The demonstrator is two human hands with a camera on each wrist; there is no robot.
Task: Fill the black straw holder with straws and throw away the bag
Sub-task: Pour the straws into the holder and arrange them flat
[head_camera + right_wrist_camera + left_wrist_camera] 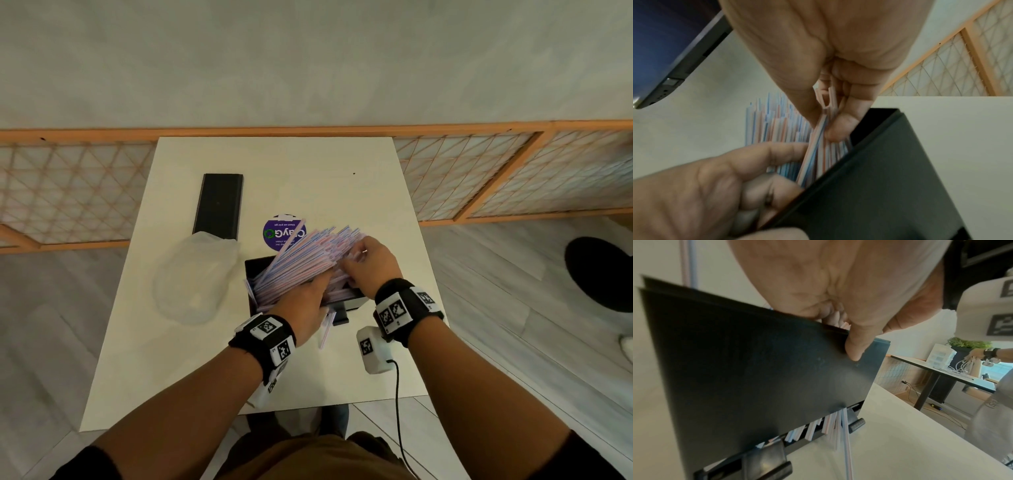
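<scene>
The black straw holder (pixel 352 304) stands open at the table's middle, with a thick bundle of striped straws (pixel 301 257) leaning out of it to the far right. My left hand (pixel 308 301) grips the holder's near wall (pixel 756 361): the thumb (pixel 855 347) lies outside, the fingers inside against the straws. My right hand (pixel 366 263) pinches a few straws (pixel 818 138) between thumb and fingers above the holder's rim (pixel 879 170). Straw ends (pixel 828 423) poke from the bottom slot. The clear plastic bag (pixel 191 277) lies crumpled to the left.
A long black panel (pixel 219 205) lies at the far left of the white table (pixel 308 164), beside a purple round sticker (pixel 284 233). A wooden lattice screen (pixel 513 171) runs behind. A dark round object (pixel 599 270) sits on the floor at right. Another person (pixel 992 410) stands nearby.
</scene>
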